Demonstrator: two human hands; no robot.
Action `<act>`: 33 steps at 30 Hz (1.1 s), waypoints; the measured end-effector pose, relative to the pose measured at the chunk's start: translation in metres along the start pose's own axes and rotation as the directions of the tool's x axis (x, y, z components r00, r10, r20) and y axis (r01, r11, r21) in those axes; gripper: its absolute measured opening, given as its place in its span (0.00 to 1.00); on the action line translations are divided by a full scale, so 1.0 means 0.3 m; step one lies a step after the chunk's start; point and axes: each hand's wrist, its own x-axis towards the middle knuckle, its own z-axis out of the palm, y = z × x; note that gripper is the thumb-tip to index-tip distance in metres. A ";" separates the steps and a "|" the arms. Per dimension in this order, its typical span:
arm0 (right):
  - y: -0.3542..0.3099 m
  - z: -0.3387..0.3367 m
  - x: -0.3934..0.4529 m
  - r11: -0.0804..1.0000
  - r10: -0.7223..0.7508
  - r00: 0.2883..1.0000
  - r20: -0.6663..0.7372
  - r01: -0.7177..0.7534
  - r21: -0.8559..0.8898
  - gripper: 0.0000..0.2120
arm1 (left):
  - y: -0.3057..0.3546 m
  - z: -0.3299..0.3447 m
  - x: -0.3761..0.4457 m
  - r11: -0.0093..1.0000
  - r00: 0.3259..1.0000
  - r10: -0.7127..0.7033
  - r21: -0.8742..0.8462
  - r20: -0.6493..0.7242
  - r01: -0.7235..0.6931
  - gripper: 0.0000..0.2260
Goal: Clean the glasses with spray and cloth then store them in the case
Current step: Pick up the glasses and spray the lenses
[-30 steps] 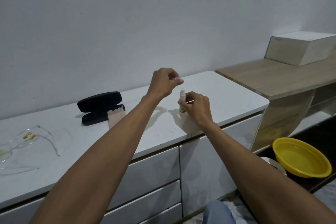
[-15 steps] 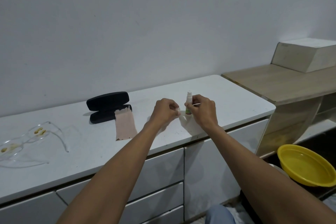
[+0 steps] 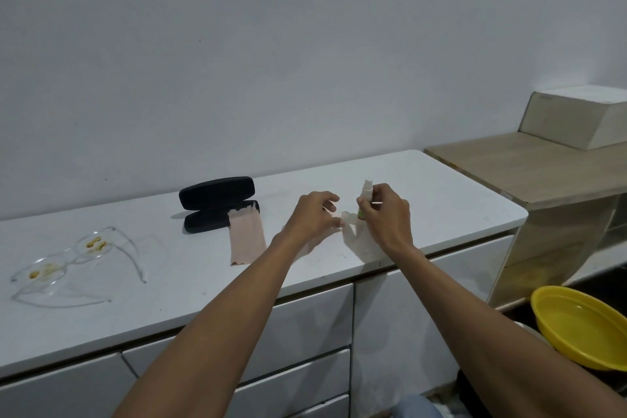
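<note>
The glasses (image 3: 73, 260) are lying stained at nine o'clock on the counter (image 3: 441, 187), well apart. The right hand (image 3: 386, 214) is pinching the upright spray bottle (image 3: 365, 195); the left hand (image 3: 314, 215) is hovering half-open over a small cap (image 3: 345, 215), contact unclear. Risk: knocking the cap away. The label is illegible.

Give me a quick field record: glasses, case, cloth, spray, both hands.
glasses: clear frame, yellow smears on lenses, far left on countertop
case: black, open
cloth: pink, partly in case
spray bottle: upright, uncapped, held by right hand
cap: on countertop by left hand
</note>
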 end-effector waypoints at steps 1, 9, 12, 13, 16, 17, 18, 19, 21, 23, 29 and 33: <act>-0.013 0.004 0.000 1.000 -0.017 1.000 -0.018 0.018 0.017 0.10 | -0.005 -0.022 -0.004 1.000 1.000 0.010 0.006 -0.011 -0.010 0.24; -0.245 0.133 -0.028 0.932 -0.341 0.939 -0.043 0.343 0.114 0.14 | -0.103 -0.313 -0.137 0.998 0.970 0.060 0.049 -0.234 -0.050 0.11; -0.346 0.230 -0.072 0.884 -0.440 0.898 0.008 0.432 0.180 0.19 | -0.182 -0.473 -0.232 0.994 0.947 0.055 0.109 -0.317 -0.021 0.10; -0.376 0.267 -0.089 0.871 -0.460 0.887 0.032 0.444 0.212 0.21 | -0.213 -0.527 -0.271 0.992 0.938 0.046 0.130 -0.345 -0.001 0.09; -0.455 0.377 -0.148 0.841 -0.508 0.856 0.100 0.467 0.273 0.25 | -0.317 -0.678 -0.401 0.980 0.899 -0.002 0.176 -0.437 0.088 0.08; -0.478 0.410 -0.170 0.830 -0.525 0.843 0.116 0.477 0.291 0.26 | -0.349 -0.724 -0.449 0.974 0.883 -0.020 0.190 -0.470 0.123 0.08; -0.499 0.441 -0.191 0.819 -0.542 0.830 0.131 0.486 0.305 0.26 | -0.379 -0.766 -0.498 0.967 0.865 -0.030 0.205 -0.500 0.152 0.08; -0.518 0.472 -0.214 0.810 -0.555 0.819 0.146 0.491 0.319 0.26 | -0.409 -0.805 -0.547 0.958 0.849 -0.034 0.224 -0.527 0.177 0.08; -0.552 0.531 -0.259 0.805 -0.561 0.806 0.189 0.477 0.353 0.25 | -0.457 -0.867 -0.644 0.930 0.824 -0.027 0.289 -0.566 0.229 0.08; -0.582 0.589 -0.304 0.809 -0.554 0.799 0.233 0.450 0.378 0.24 | -0.498 -0.913 -0.731 0.882 0.804 -0.008 0.375 -0.595 0.285 0.09; -0.654 0.701 -0.402 0.778 -0.603 0.759 0.248 0.490 0.393 0.23 | -0.621 -0.973 -0.901 0.757 0.822 0.015 0.543 -0.569 0.362 0.20; -0.670 0.741 -0.423 0.770 -0.614 0.747 0.256 0.495 0.402 0.23 | -0.685 -0.979 -0.930 0.723 0.843 0.029 0.594 -0.537 0.353 0.13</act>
